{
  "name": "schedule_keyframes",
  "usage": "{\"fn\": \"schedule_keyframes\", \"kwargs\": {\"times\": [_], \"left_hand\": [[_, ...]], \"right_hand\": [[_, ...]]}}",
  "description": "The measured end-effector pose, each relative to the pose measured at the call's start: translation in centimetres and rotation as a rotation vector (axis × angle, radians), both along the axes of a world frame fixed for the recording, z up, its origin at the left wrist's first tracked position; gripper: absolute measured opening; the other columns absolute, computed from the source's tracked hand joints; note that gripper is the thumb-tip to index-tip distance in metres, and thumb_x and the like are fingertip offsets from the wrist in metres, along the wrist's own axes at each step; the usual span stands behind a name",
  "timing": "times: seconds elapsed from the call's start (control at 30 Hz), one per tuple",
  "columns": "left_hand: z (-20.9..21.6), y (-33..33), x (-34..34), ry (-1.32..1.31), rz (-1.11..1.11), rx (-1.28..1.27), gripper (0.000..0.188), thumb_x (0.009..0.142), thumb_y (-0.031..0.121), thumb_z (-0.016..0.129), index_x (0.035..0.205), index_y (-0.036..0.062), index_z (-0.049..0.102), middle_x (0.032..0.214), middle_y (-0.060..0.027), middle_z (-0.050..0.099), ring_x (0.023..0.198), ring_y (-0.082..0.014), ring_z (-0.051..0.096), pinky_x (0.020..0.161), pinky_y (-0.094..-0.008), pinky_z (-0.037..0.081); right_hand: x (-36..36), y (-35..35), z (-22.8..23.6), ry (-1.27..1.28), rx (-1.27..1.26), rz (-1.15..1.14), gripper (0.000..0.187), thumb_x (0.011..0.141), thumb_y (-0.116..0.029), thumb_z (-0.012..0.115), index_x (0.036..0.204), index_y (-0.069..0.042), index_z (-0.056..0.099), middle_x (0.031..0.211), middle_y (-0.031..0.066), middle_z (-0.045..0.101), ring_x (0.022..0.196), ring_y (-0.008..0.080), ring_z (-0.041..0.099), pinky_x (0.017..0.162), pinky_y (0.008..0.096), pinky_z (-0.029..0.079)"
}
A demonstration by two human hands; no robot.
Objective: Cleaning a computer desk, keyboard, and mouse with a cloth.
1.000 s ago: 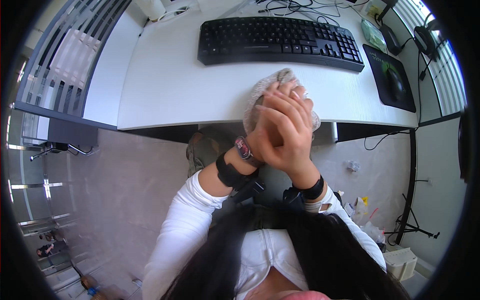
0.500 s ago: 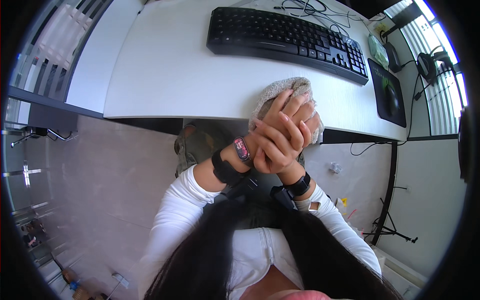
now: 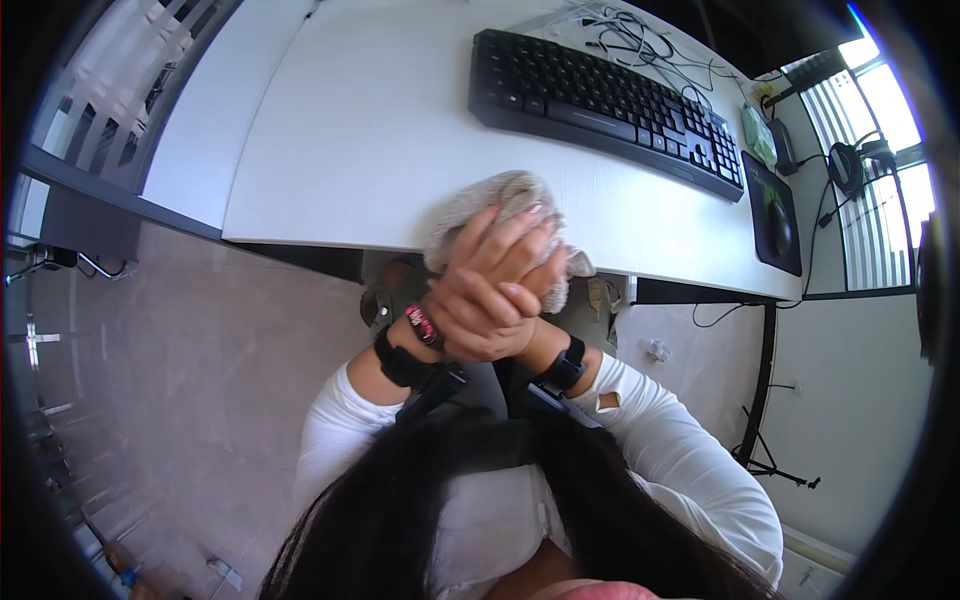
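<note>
A beige, towel-like cloth [image 3: 500, 190] lies bunched at the front edge of the white desk [image 3: 340, 150], partly hanging past it. My left hand [image 3: 500, 250] presses down on the cloth, its fingers bent over the fabric. Across the back of that hand rests my right hand [image 3: 482, 318], with its fingers curled round it near the wrist. A smart band [image 3: 421, 325] is on my left wrist, and black straps circle both forearms. Much of the cloth is covered by the two hands.
A black keyboard [image 3: 610, 110] sits further back on the desk. To its right are a mouse [image 3: 778, 220] on a dark mat and a green packet [image 3: 758, 135]. Tangled cables [image 3: 640, 40] lie behind the keyboard. On the floor at right stands a small tripod [image 3: 770, 465].
Both hands have moved left along the desk's front edge, taking the cloth with them. My right hand's fingers now lie flatter over my left hand. The whole view has shifted slightly.
</note>
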State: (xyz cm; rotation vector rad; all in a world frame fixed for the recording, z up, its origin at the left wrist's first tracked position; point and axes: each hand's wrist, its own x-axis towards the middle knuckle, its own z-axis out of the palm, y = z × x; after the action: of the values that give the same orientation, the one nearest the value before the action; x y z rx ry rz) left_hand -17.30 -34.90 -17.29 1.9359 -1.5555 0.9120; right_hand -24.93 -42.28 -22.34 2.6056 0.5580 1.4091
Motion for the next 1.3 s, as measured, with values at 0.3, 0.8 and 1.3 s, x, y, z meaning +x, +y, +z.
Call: {"fn": "schedule_keyframes", "kwargs": {"times": [0.3, 0.8, 1.3], "left_hand": [[0.1, 11.4, 5.1, -0.032, 0.274, 0.004, 0.045, 0.08, 0.05, 0.068, 0.107, 0.0155, 0.061, 0.121, -0.0084, 0.056, 0.119, -0.0288, 0.052, 0.099, -0.0514, 0.04], [1.1, 11.9, 5.0, -0.014, 0.712, -0.177, 0.029, 0.082, 0.033, 0.063, 0.092, 0.0067, 0.059, 0.102, -0.0106, 0.059, 0.108, -0.0324, 0.054, 0.094, -0.0463, 0.043], [1.6, 5.6, 1.1, 0.061, 0.758, -0.153, 0.022, 0.084, 0.03, 0.063, 0.094, 0.011, 0.061, 0.103, -0.0078, 0.06, 0.104, -0.0289, 0.055, 0.094, -0.0425, 0.041]], "right_hand": [[8.4, 9.6, 0.3, 0.083, 0.12, 0.672, 0.034, 0.077, -0.027, 0.053, 0.103, -0.008, 0.063, 0.119, 0.0169, 0.06, 0.127, 0.0295, 0.045, 0.111, 0.0403, 0.024], [9.5, 11.6, 4.7, 0.165, 0.221, 0.762, 0.024, 0.079, -0.027, 0.054, 0.081, -0.006, 0.066, 0.105, 0.0098, 0.063, 0.124, 0.0288, 0.044, 0.114, 0.0447, 0.023], [5.5, 6.0, 4.5, 0.211, 0.305, 0.699, 0.024, 0.077, -0.03, 0.058, 0.08, -0.007, 0.067, 0.113, 0.0142, 0.062, 0.126, 0.0295, 0.043, 0.114, 0.0444, 0.022]]}}
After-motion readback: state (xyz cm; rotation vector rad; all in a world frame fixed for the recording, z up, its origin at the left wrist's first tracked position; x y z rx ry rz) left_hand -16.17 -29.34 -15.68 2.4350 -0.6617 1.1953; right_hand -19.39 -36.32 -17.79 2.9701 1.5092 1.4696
